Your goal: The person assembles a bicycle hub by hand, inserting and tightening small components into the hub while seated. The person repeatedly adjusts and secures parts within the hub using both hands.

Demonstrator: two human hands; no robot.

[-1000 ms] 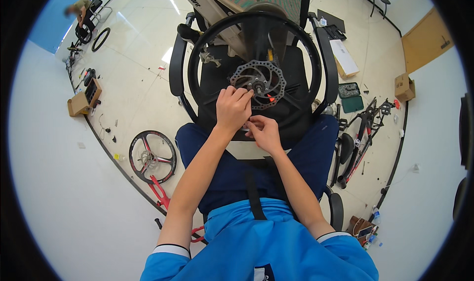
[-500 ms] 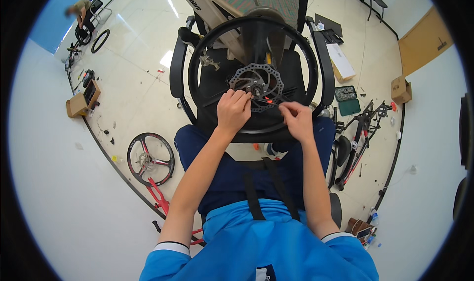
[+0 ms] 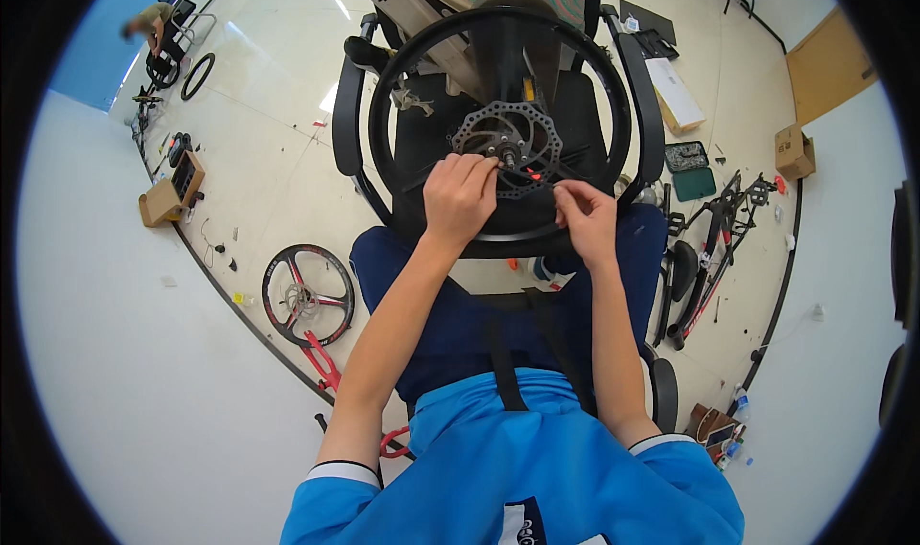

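The brake disc lies ahead-right of the nearer left grip, pinched like the right grip, contents unclear.

A cardboard box stands near a light brown door.

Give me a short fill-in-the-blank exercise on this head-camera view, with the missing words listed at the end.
The ____ hand is the one nearer the hub axle of the black bicycle wheel.
The broad-spoked bicycle wheel lying on the floor at the left has ____ spokes.
The open case with a green half lies to the ____ of the black office chair.

Missing words: left; three; right.
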